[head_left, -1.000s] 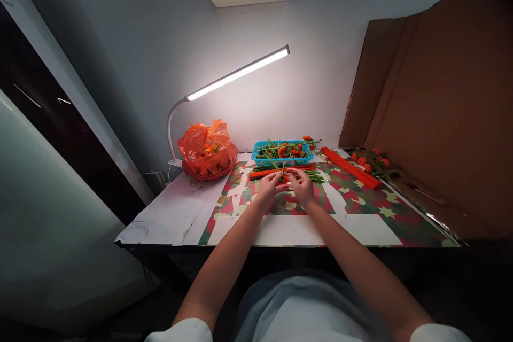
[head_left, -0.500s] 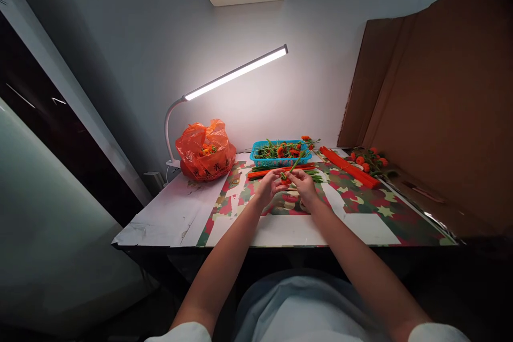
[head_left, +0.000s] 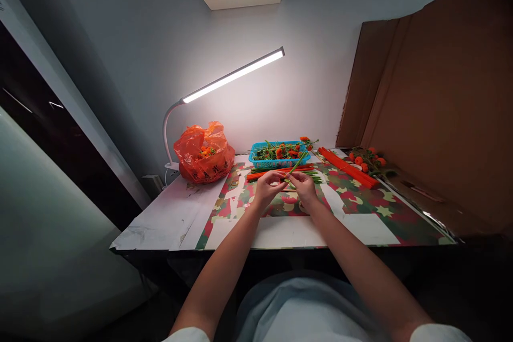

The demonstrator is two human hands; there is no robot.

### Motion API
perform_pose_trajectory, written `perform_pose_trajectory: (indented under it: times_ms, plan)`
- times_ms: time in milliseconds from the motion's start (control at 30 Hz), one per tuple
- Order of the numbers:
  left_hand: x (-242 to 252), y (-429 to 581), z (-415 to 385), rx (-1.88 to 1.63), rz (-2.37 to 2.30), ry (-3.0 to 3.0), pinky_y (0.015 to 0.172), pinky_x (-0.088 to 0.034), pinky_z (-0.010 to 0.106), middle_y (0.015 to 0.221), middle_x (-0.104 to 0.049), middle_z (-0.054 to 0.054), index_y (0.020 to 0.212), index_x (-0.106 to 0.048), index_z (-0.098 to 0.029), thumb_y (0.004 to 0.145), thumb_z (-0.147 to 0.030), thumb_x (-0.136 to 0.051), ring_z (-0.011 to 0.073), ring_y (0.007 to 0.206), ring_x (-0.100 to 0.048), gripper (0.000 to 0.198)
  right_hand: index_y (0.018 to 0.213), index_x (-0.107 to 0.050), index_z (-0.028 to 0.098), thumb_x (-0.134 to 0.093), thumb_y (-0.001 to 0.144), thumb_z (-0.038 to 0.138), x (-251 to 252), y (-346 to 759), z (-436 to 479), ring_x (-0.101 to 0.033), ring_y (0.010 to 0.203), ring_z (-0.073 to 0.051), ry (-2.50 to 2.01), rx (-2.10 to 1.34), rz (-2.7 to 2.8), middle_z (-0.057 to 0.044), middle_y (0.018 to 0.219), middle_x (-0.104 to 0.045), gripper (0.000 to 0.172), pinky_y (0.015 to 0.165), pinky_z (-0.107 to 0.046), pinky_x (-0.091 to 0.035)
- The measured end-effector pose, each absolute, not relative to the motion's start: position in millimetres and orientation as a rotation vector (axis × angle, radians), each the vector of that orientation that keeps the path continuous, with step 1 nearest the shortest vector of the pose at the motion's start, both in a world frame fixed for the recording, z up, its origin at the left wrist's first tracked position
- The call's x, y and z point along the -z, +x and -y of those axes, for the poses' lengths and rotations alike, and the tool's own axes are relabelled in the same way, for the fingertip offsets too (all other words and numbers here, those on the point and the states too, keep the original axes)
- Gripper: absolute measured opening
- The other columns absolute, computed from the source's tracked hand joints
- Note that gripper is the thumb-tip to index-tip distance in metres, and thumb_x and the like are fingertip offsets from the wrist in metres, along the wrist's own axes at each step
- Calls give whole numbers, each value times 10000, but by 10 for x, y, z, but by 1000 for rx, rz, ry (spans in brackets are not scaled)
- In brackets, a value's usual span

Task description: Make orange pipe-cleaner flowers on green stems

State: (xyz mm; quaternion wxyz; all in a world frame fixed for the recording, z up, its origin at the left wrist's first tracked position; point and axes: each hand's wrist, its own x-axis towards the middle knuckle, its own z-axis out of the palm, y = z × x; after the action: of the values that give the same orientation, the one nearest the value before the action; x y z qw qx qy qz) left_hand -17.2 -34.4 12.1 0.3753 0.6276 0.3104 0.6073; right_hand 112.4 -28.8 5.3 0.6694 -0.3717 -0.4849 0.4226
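Note:
Over the middle of the table, my left hand [head_left: 268, 189] and my right hand [head_left: 303, 188] meet at the fingertips. Both are closed around a small flower, its green pipe cleaner stem [head_left: 297, 163] slanting up to the right from my right fingers. Most of the flower's orange head is hidden by my fingers. Just behind my hands lie a bundle of orange pipe cleaners [head_left: 256, 176] and some green pipe cleaners [head_left: 316, 177]. Beyond these stands a blue basket [head_left: 260, 163] of orange flowers with green stems [head_left: 279, 153].
An orange plastic bag [head_left: 204, 163] with orange flowers inside stands at the left, by the lit lamp [head_left: 236, 76]. To the right lie a long orange pipe cleaner bundle [head_left: 348, 168] and round orange flowers [head_left: 364, 161]. A cardboard sheet [head_left: 433, 91] borders the right side.
My left fingers have closed in and now cover most of the orange flower head. The green stem stays in my right fingers. The view has shifted slightly.

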Motion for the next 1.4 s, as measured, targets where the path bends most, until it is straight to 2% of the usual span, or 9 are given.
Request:
perform_pose_trajectory:
  times_ms: [133, 333, 433, 600, 900, 1100, 1233, 1400]
  plan:
    - [-134, -164, 353, -1562, -820, 1602, 664, -502, 270, 746, -641, 53, 666, -673, -150, 642, -365, -769, 146, 684, -604, 236, 603, -630, 186, -749, 565, 523, -88, 1122, 338, -532, 643, -160, -821, -956, 1143, -6, 619, -593, 359, 642, -306, -433]
    - [-188, -163, 356, -1498, -763, 1331, 688, -523, 295, 670, -623, 22, 627, -655, -141, 552, -439, -809, 144, 647, -612, 344, 581, -606, 186, -684, 654, 561, -149, 1174, 404, -518, 725, -155, -828, -891, 1310, -19, 753, -544, 390, 698, -294, -430]
    - [-197, -184, 345, -1432, -735, 1272, 686, -515, 280, 635, -628, 18, 640, -659, -136, 542, -433, -818, 132, 627, -603, 351, 584, -598, 187, -693, 644, 572, -161, 1231, 401, -513, 766, -156, -819, -896, 1412, -24, 823, -517, 401, 699, -284, -428]
    - [-167, -221, 326, -1368, -755, 1295, 595, -492, 241, 601, -622, 9, 645, -661, -130, 538, -416, -820, 108, 564, -566, 345, 551, -613, 182, -741, 595, 554, -159, 1307, 370, -509, 787, -158, -812, -975, 1559, -19, 837, -466, 396, 675, -279, -428]
    - [-162, -190, 360, -1326, -764, 1429, 604, -499, 258, 658, -659, 34, 648, -695, -163, 564, -337, -798, 147, 606, -595, 219, 482, -586, 174, -762, 552, 523, -73, 1307, 292, -516, 749, -159, -949, -883, 1605, -23, 830, -487, 397, 697, -307, -419]
    - [-143, -223, 318, -1306, -759, 1375, 626, -521, 280, 665, -658, 36, 670, -690, -142, 559, -364, -801, 141, 596, -596, 272, 474, -609, 171, -769, 505, 535, -28, 1300, 249, -543, 769, -181, -1020, -891, 1520, -43, 834, -535, 398, 707, -319, -417]
    - [-125, -237, 291, -1300, -775, 1346, 640, -528, 296, 738, -678, 61, 666, -693, -131, 559, -364, -794, 143, 616, -604, 275, 460, -595, 172, -776, 479, 542, -7, 1300, 231, -543, 749, -181, -1049, -888, 1506, -41, 812, -537, 412, 698, -319, -412]
    - [-125, -233, 293, -1306, -785, 1321, 630, -528, 294, 671, -657, 39, 663, -689, -134, 533, -387, -809, 139, 597, -597, 309, 510, -622, 172, -742, 564, 542, -44, 1290, 284, -551, 771, -191, -1061, -825, 1566, -49, 844, -540, 393, 727, -335, -413]
